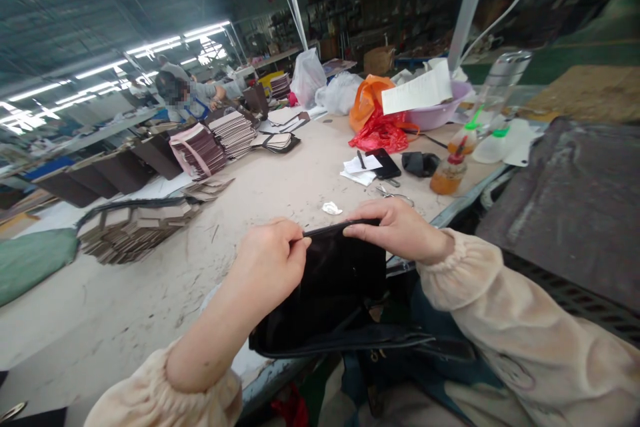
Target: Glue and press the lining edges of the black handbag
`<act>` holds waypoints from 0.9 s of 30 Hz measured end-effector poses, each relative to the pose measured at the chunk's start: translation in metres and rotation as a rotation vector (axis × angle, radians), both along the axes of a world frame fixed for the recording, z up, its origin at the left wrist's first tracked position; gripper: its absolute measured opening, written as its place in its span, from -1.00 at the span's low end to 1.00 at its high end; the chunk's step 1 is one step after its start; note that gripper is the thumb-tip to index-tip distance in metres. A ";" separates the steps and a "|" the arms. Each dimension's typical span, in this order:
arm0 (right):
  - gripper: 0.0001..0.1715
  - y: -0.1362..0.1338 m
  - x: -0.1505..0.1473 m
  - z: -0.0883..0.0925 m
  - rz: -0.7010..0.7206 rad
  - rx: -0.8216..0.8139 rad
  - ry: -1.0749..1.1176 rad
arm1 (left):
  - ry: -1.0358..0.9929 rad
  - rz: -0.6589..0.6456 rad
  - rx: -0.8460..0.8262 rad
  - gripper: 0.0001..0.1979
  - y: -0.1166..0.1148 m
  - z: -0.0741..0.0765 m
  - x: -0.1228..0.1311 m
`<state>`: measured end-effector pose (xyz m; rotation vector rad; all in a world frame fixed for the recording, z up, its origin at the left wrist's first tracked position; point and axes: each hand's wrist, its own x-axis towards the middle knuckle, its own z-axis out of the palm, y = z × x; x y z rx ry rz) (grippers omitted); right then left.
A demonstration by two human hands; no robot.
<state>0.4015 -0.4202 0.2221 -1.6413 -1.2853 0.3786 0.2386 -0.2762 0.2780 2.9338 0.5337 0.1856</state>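
Note:
A black bag (345, 267) hangs over the near edge of the table, its dark lining facing me. My left hand (275, 260) pinches the left part of its upper edge between thumb and curled fingers. Farther right along that same edge, my right hand (393, 227) grips with the thumb on the near side and the fingers behind. The bag's other edge droops toward my lap. Just beyond the hands lie a crumpled white scrap (331, 208) and a pair of scissors (394, 195).
Stacks of cut pieces (140, 230) line the table's left side. On the right stand a bottle of amber liquid (449, 173), a black phone (387, 163), a red plastic bag (383, 133) and a purple basin (445, 110). A co-worker (187, 90) bends over work at the far left.

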 end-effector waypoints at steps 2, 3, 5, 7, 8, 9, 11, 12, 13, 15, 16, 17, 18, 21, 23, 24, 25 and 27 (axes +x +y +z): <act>-0.79 0.000 0.000 0.000 -0.004 -0.017 0.014 | 0.002 0.010 -0.003 -0.81 0.000 0.000 0.000; -0.79 0.001 0.000 0.000 -0.007 -0.026 0.020 | 0.004 0.014 -0.004 -0.81 0.000 0.001 0.000; -0.78 0.001 0.000 0.001 -0.016 -0.043 0.023 | 0.009 0.019 -0.003 -0.81 0.000 0.001 0.000; -0.78 0.002 -0.001 0.002 -0.022 -0.047 0.026 | 0.014 0.022 0.001 -0.81 -0.001 0.001 -0.001; -0.78 0.002 -0.001 0.002 -0.022 -0.048 0.032 | 0.015 0.023 0.003 -0.81 -0.001 0.002 -0.001; -0.79 0.002 -0.001 0.002 -0.022 -0.049 0.044 | 0.014 0.026 0.005 -0.81 0.000 0.002 0.000; -0.79 0.001 -0.002 0.003 -0.022 -0.056 0.070 | 0.011 0.031 0.008 -0.81 0.000 0.002 0.000; -0.78 0.001 -0.002 0.004 -0.016 -0.065 0.075 | 0.012 0.034 0.010 -0.80 0.000 0.002 0.000; -0.78 0.000 -0.002 0.004 -0.006 -0.074 0.075 | 0.013 0.034 0.012 -0.80 0.000 0.002 0.000; -0.76 0.000 -0.002 0.005 0.024 -0.079 0.060 | 0.013 0.030 0.014 -0.80 0.000 0.002 0.001; -0.76 0.000 -0.003 0.005 0.033 -0.073 0.046 | 0.012 0.027 0.014 -0.80 0.000 0.002 0.000; -0.76 0.000 -0.003 0.005 0.030 -0.059 0.030 | 0.009 0.025 0.015 -0.81 0.000 0.002 0.000; -0.76 0.000 -0.003 0.004 0.018 -0.045 0.012 | 0.008 0.026 0.015 -0.81 0.000 0.002 0.000; -0.77 0.001 -0.004 0.002 -0.017 -0.017 -0.041 | 0.008 0.037 0.020 -0.81 -0.001 0.002 -0.001; -0.77 0.002 -0.004 0.002 -0.014 -0.004 -0.083 | 0.011 0.041 0.031 -0.80 -0.002 0.002 -0.001; -0.78 0.002 -0.004 0.002 -0.010 0.002 -0.109 | 0.011 0.042 0.038 -0.80 -0.002 0.001 -0.001; -0.78 0.002 -0.004 0.002 -0.009 0.007 -0.137 | 0.013 0.044 0.043 -0.81 -0.002 0.001 0.000; -0.78 0.001 -0.004 0.004 -0.005 0.013 -0.187 | 0.017 0.050 0.049 -0.82 -0.004 0.001 0.001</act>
